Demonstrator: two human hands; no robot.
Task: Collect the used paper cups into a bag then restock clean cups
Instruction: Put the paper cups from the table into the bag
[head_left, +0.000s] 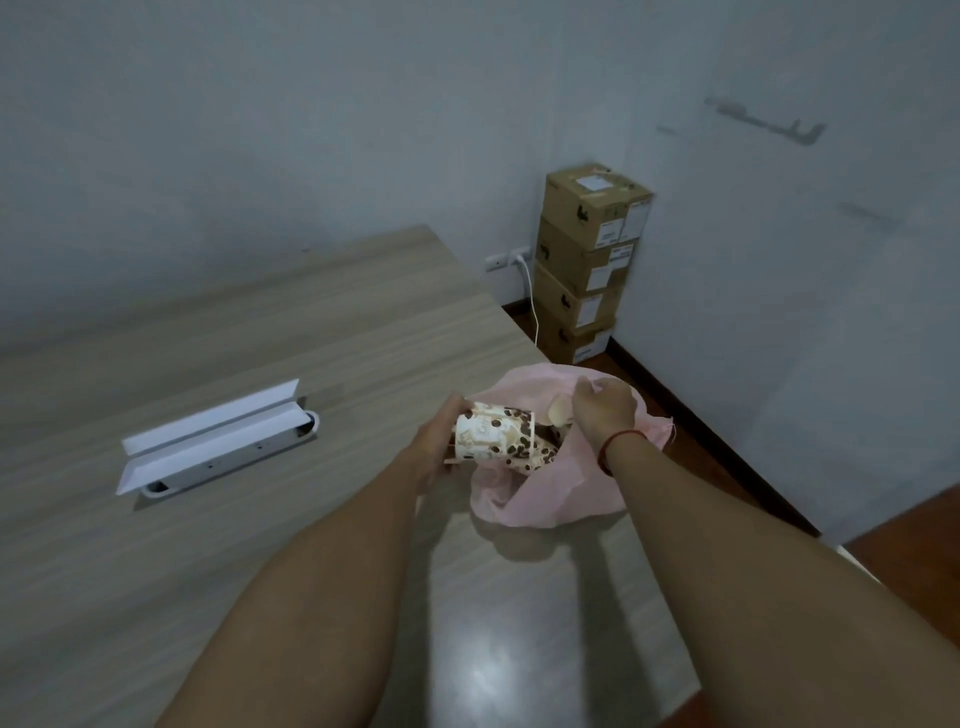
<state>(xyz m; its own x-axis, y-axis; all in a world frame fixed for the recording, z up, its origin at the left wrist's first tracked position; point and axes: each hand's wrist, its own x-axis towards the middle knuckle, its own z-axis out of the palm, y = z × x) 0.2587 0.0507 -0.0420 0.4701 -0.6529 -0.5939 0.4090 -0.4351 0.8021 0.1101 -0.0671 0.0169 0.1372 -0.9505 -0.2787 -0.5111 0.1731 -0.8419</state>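
Note:
A pink plastic bag (550, 493) lies open near the right edge of the wooden table (260, 338). My left hand (434, 447) grips a paper cup (491, 436), white with a brown coffee-bean print, held on its side with its mouth at the bag's opening. My right hand (602, 410) pinches the bag's far rim and holds it up. Inside the bag I see other cups (558, 415), partly hidden by the cup and my right hand.
A white flip-up socket box (213, 441) is set into the table at the left, its lid open. Several stacked cardboard boxes (587, 260) stand in the corner beyond the table, beside a wall outlet with a white cable (532, 296). The table's right edge drops to a dark floor.

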